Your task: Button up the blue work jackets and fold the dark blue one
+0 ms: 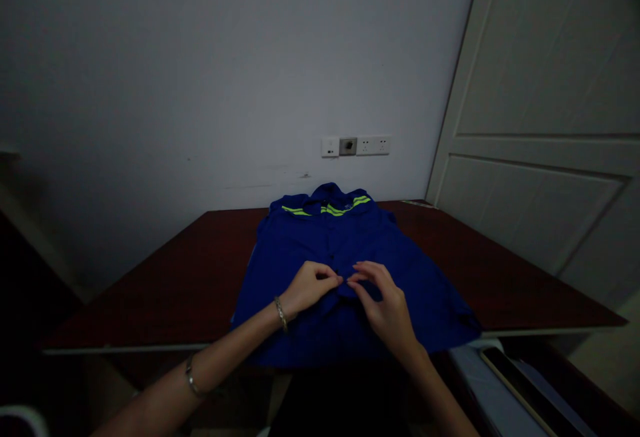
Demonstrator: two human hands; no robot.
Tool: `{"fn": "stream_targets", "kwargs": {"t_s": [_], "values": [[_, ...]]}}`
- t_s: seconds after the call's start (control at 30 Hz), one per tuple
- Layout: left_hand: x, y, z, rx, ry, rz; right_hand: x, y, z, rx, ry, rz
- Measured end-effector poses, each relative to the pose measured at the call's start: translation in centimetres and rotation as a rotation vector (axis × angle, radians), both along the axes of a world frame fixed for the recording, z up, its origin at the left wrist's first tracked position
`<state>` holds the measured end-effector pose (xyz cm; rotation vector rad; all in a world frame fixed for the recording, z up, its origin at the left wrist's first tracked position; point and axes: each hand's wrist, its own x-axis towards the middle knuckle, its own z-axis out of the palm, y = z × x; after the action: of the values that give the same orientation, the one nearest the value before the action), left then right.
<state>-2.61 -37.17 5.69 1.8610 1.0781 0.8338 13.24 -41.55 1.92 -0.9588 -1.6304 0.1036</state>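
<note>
A blue shirt (pixel 380 237) with yellow-green stripes across the chest lies front up, its collar pointing towards the wall. Small dark buttons run down its front opening. Over the lower part of that opening, my left hand (pixel 313 285) pinches the cloth between thumb and forefinger. My right hand (pixel 385 300) faces it from a short distance, thumb and forefinger pinched at the shirt's front edge and the other fingers curled. Some cloth is bunched up below the fingertips. Whether a button is between the fingers is too small to tell.
The shirt's hem hangs over the front edge of a dark red table (pixel 175 277). Wall sockets (pixel 373 145) sit behind the table, and a white panelled door (pixel 540 157) stands at the right. A phone-like dark object (pixel 525 384) rests on a pale surface at lower right.
</note>
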Motion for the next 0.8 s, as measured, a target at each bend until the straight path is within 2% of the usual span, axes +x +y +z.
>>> {"fn": "stream_targets", "kwargs": {"t_s": [0.2,0.3,0.43,0.7,0.8], "values": [[-0.2,0.1,-0.3,-0.071,-0.051,-0.010,-0.3,0.3,-0.5,0.052,0.065,0.001],[-0.4,0.1,-0.3,0.044,-0.091,-0.048,-0.2,0.4,-0.5,0.090,0.058,-0.017],[-0.8,0.0,-0.3,0.248,0.010,-0.143,0.1,0.4,-0.5,0.152,0.007,-0.051],[-0.6,0.4,-1.1,0.309,0.013,-0.129,1.0,0.9,-2.6,0.260,-0.199,-0.013],[-0.5,0.3,-1.2,0.303,-0.006,-0.122,1.1,0.5,-2.3,0.239,-0.186,0.016]]}}
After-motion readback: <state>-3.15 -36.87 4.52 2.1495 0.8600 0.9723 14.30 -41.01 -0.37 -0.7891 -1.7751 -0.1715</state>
